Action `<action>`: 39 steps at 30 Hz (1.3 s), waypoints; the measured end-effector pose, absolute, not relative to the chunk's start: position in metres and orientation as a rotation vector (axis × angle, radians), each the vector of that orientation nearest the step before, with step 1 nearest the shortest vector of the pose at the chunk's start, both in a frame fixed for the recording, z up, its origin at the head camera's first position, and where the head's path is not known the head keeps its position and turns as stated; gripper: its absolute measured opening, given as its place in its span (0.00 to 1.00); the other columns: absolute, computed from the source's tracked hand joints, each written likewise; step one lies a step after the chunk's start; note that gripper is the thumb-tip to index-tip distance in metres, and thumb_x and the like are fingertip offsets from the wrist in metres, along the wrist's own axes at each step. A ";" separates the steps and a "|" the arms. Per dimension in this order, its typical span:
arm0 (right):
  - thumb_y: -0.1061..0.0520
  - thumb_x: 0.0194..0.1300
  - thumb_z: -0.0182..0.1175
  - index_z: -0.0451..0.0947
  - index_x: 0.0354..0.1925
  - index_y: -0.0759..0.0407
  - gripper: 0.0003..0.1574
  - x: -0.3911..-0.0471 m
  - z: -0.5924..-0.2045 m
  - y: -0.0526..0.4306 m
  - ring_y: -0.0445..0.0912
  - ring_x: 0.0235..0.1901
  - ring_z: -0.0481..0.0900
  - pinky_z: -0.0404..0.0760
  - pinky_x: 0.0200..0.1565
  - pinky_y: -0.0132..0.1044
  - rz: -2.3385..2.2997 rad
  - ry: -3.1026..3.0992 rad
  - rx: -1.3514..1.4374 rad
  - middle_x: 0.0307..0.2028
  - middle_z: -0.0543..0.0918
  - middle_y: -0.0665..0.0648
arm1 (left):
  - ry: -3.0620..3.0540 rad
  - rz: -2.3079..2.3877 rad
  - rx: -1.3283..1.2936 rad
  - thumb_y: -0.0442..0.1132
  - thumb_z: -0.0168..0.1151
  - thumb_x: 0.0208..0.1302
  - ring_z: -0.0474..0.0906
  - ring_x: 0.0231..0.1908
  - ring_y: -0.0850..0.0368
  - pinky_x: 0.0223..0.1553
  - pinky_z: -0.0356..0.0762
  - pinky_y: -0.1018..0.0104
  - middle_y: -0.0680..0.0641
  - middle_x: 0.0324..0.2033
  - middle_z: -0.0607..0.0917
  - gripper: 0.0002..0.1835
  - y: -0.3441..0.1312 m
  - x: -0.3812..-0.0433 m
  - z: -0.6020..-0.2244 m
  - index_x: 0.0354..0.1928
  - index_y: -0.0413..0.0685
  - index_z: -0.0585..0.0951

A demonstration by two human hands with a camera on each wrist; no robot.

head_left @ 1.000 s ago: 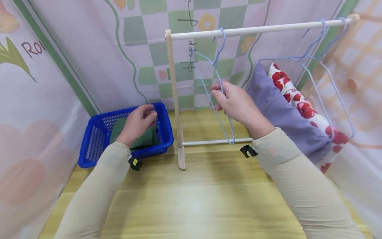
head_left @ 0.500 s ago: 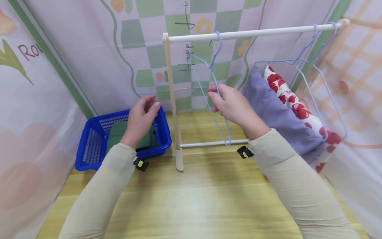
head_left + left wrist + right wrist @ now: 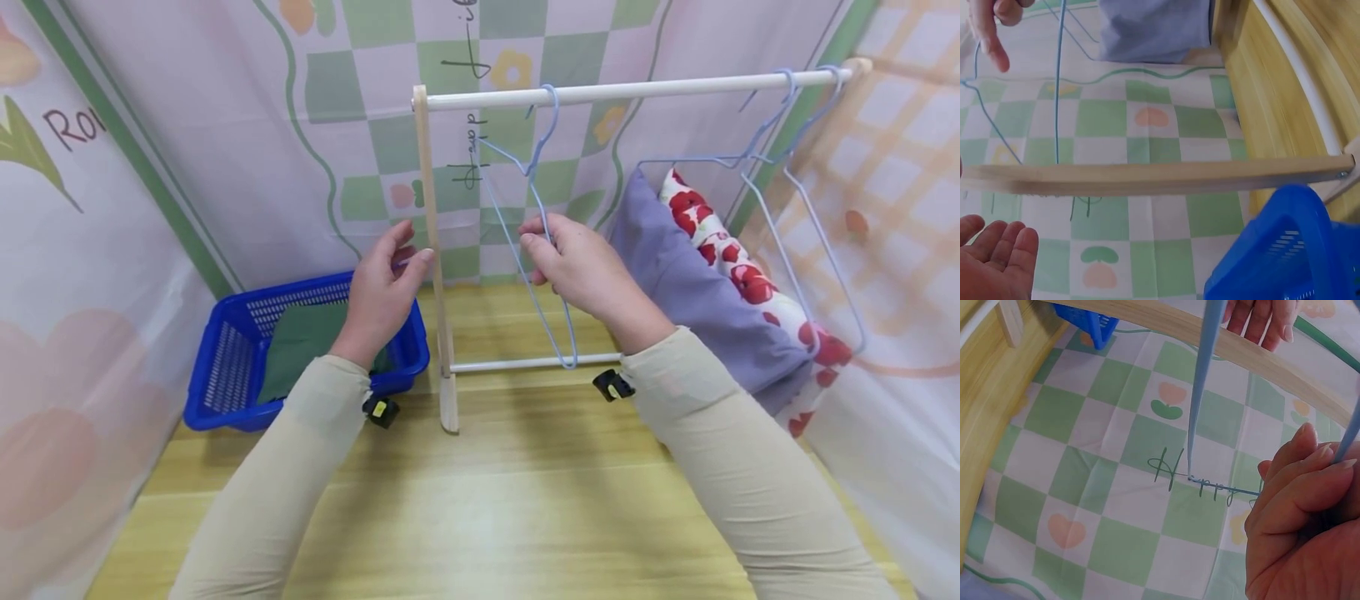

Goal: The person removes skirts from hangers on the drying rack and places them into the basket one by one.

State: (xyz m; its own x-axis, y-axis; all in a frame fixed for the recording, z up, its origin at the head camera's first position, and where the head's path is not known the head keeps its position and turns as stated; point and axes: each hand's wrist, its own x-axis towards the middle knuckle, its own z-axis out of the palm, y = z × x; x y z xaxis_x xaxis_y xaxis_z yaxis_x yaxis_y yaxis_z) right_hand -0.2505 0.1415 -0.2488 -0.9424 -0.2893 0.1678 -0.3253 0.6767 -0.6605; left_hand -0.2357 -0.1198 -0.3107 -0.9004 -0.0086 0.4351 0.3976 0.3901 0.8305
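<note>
A light blue clothes hanger (image 3: 534, 171) hangs by its hook from the white rail (image 3: 637, 89) of a small rack. My right hand (image 3: 588, 271) holds one side of that hanger, its fingers curled at the wire (image 3: 1342, 447). Just left of the rack's wooden upright (image 3: 431, 192), my left hand (image 3: 386, 292) is raised with nothing in it, fingers loosely extended (image 3: 1013, 247). Whether it touches the post cannot be told in the head view; the left wrist view shows a gap. Below and left of it, a folded green cloth (image 3: 300, 346) lies in a blue plastic basket (image 3: 225, 367).
Two more blue hangers (image 3: 795, 133) hang at the rail's right end, one carrying a purple cloth (image 3: 675, 267) and the other a white cloth with red flowers (image 3: 753, 283). A lower white bar (image 3: 517, 365) crosses the rack above the wooden tabletop (image 3: 480, 500).
My left hand has moved right from above the basket towards the wooden upright, uncovering more of the green cloth. The right hand keeps its hold on the hanger. The head view has shifted slightly.
</note>
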 end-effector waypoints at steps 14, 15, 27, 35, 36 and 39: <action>0.44 0.83 0.45 0.75 0.67 0.51 0.25 -0.252 -0.250 0.139 0.52 0.29 0.83 0.79 0.29 0.41 1.127 -2.832 0.529 0.29 0.83 0.57 | -2.216 -1.598 -0.392 0.45 0.60 0.79 0.79 0.62 0.50 0.65 0.79 0.57 0.42 0.60 0.82 0.28 -0.101 -0.250 -0.310 0.75 0.46 0.70; 0.44 0.83 0.45 0.75 0.67 0.51 0.25 -0.251 -0.250 0.139 0.52 0.29 0.83 0.79 0.30 0.41 1.126 -2.833 0.529 0.29 0.83 0.57 | -2.209 -1.596 -0.393 0.45 0.59 0.79 0.80 0.60 0.51 0.64 0.80 0.58 0.43 0.58 0.82 0.27 -0.100 -0.250 -0.311 0.74 0.46 0.71; 0.44 0.83 0.47 0.76 0.65 0.51 0.23 -0.247 -0.249 0.129 0.49 0.25 0.80 0.77 0.29 0.41 1.123 -2.817 0.555 0.28 0.84 0.55 | -2.210 -1.433 -0.271 0.44 0.59 0.79 0.80 0.41 0.56 0.40 0.80 0.65 0.45 0.45 0.85 0.17 -0.094 -0.257 -0.313 0.62 0.44 0.80; 0.44 0.83 0.46 0.76 0.66 0.54 0.25 -0.244 -0.248 0.120 0.49 0.26 0.80 0.75 0.29 0.42 1.100 -2.793 0.597 0.26 0.83 0.55 | -2.201 -1.407 -0.265 0.47 0.59 0.79 0.78 0.38 0.56 0.36 0.77 0.65 0.47 0.44 0.87 0.17 -0.095 -0.257 -0.316 0.62 0.48 0.82; 0.44 0.83 0.46 0.76 0.66 0.54 0.26 -0.244 -0.248 0.119 0.49 0.27 0.81 0.75 0.30 0.42 1.098 -2.793 0.600 0.26 0.83 0.55 | -2.204 -1.401 -0.268 0.47 0.59 0.79 0.78 0.37 0.55 0.36 0.77 0.65 0.47 0.44 0.88 0.17 -0.095 -0.257 -0.317 0.62 0.48 0.82; 0.44 0.84 0.45 0.76 0.67 0.54 0.26 -0.244 -0.248 0.117 0.49 0.28 0.81 0.75 0.31 0.42 1.109 -2.797 0.600 0.26 0.83 0.55 | -2.211 -1.382 -0.275 0.48 0.58 0.79 0.78 0.36 0.55 0.35 0.76 0.64 0.46 0.43 0.88 0.17 -0.095 -0.257 -0.317 0.62 0.49 0.82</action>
